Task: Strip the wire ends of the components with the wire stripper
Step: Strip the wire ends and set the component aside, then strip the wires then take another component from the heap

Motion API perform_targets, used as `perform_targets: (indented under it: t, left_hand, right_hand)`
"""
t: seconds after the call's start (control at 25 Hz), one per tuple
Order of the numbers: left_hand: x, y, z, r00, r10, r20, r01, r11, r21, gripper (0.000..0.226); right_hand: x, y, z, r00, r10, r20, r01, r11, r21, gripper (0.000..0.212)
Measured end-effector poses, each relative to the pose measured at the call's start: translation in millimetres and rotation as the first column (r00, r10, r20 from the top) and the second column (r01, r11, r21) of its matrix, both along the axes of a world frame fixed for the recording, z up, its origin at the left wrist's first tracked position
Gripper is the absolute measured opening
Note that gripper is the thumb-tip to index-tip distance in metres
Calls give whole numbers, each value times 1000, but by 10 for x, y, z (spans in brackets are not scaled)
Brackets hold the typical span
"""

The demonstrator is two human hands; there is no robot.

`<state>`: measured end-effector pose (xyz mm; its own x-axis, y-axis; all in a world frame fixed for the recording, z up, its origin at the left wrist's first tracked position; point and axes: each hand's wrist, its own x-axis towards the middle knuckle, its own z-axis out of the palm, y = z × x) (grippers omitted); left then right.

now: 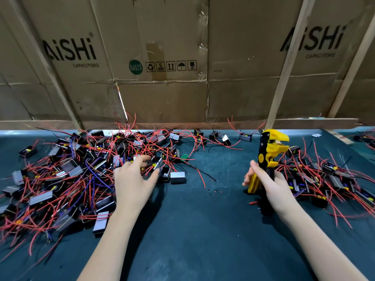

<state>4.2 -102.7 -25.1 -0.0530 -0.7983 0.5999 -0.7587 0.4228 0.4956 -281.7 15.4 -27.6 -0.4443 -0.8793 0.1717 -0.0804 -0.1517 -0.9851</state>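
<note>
A big heap of black box-shaped components with red, black and purple wires covers the left of the dark green table. My left hand reaches into the heap's right edge, fingers spread and bent over a small component between thumb and fingertips; whether it grips it is unclear. My right hand grips the handles of a yellow-and-black wire stripper, held upright with its jaws open at the top. A second heap of components lies to the right.
Flattened cardboard boxes and wooden slats wall off the back of the table. A small green circuit board and a few stray components lie near the back. Tiny red insulation scraps dot the mat between my hands.
</note>
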Motion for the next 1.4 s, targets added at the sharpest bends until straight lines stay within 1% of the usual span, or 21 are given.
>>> perform_targets:
  t: [0.08,0.16,0.2,0.24,0.32,0.36,0.4,0.44,0.52,0.6,0.64,0.72,0.8,0.84,0.88,0.96,1.0,1.12,1.24,1.28,1.4]
  left_hand:
    - [-50,79,91,964,-187,-189,183,982,-39,34]
    - [-135,177,148,878,-399,-263,410,912,-13,34]
    - [-185,233,152,842,-488,-231,505,863,19,32]
    - [-238,281,135,819,-555,-147,569,820,71,30]
    - [-324,347,62,765,-639,83,612,760,219,29]
    - [-345,356,32,727,-667,161,610,736,293,28]
    - [-348,342,16,695,-696,179,612,703,362,27]
    - [-337,324,24,677,-724,136,620,659,426,27]
    - [-315,297,82,695,-711,-106,651,561,511,35]
    - [-328,286,101,675,-646,-356,729,511,454,37]
    - [-365,312,98,642,-633,-434,767,511,389,35]
    - [-474,410,76,580,-642,-501,812,508,288,27]
    - [-592,488,35,561,-646,-517,822,509,257,21]
    - [-628,506,18,561,-641,-525,822,506,261,21]
    - [-646,514,8,556,-633,-539,825,496,270,23]
    - [-640,509,5,537,-618,-573,839,465,284,25]
    - [-628,503,6,530,-618,-580,843,455,286,25]
    - [-624,506,22,523,-629,-575,851,428,305,34]
    - [-640,530,24,558,-650,-516,829,460,318,29]
    - [-636,535,17,571,-649,-503,820,476,317,26]
    - [-618,541,12,573,-652,-496,818,484,309,22]
  right_hand:
    - [2,1,-1,1000,8,2,-8,1000,3,48]
    - [3,2,0,1000,22,18,-22,1000,7,49]
    - [0,3,-1,999,27,26,-28,1000,9,50]
    - [-5,1,-3,999,30,32,-30,999,12,51]
    - [-19,-2,1,999,34,35,-35,999,17,49]
    - [-27,-1,6,999,38,35,-39,999,19,48]
    - [-32,-1,10,999,42,34,-43,999,21,46]
    - [-40,2,10,999,42,29,-43,999,28,44]
    - [-49,7,4,999,41,0,-41,998,57,41]
    - [-42,9,-7,997,65,-32,-62,993,97,41]
    - [-30,10,-9,995,82,-52,-76,990,120,41]
    - [3,15,-11,987,112,-117,-96,987,131,44]
    - [39,20,-23,970,91,-225,-67,992,110,50]
    - [50,19,-36,945,39,-325,-7,995,98,50]
    - [51,16,-57,889,-34,-457,77,994,75,47]
    - [64,15,-68,689,-170,-705,250,968,11,38]
    - [75,20,-62,602,-197,-773,318,948,6,38]
    - [50,14,-70,453,-270,-850,476,879,-25,44]
    - [8,9,-117,214,-311,-926,512,843,-165,47]
    - [10,5,-132,176,-309,-935,511,840,-181,48]
    - [25,-22,-143,129,-302,-945,528,827,-192,49]
